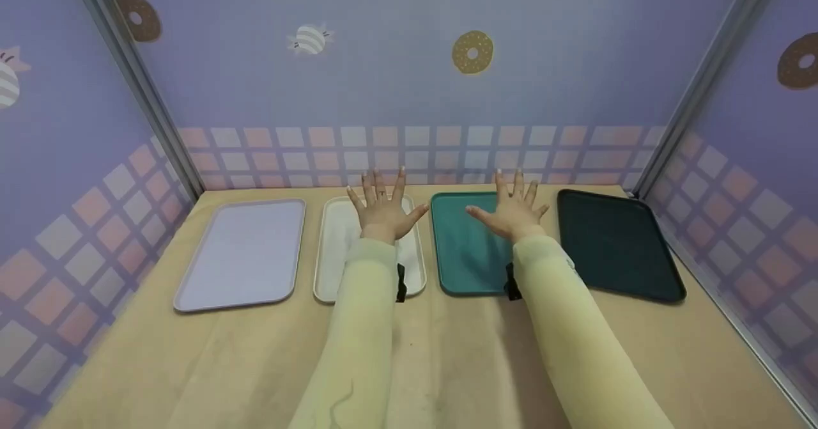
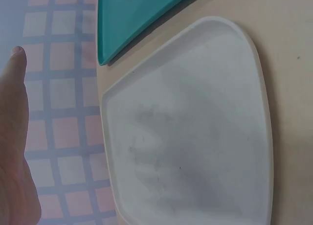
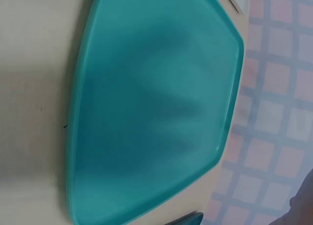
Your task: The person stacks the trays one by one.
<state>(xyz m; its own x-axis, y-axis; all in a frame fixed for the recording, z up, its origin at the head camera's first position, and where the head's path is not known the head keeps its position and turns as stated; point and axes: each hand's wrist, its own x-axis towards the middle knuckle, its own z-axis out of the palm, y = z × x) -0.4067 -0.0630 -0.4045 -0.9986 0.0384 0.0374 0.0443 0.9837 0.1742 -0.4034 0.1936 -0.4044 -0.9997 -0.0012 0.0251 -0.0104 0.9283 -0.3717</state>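
Observation:
Both hands are held out over the trays with fingers straight and spread, and neither holds anything. My left hand (image 1: 385,215) is above the white tray (image 1: 331,250); in the left wrist view that tray bears the hand's soft shadow, so the hand looks raised off it. My right hand (image 1: 513,213) is over the teal tray (image 1: 463,243), which shows finger shadows in the right wrist view. Only part of the left hand (image 2: 17,151) shows at the left edge of its wrist view. A small part of the right hand (image 3: 296,205) shows in the lower right corner of the other.
A pale lilac tray (image 1: 246,253) lies at the left and a dark green tray (image 1: 617,243) at the right, in one row on the wooden table (image 1: 243,365). Patterned purple walls (image 1: 396,84) with metal corner posts (image 1: 137,84) enclose the back and sides.

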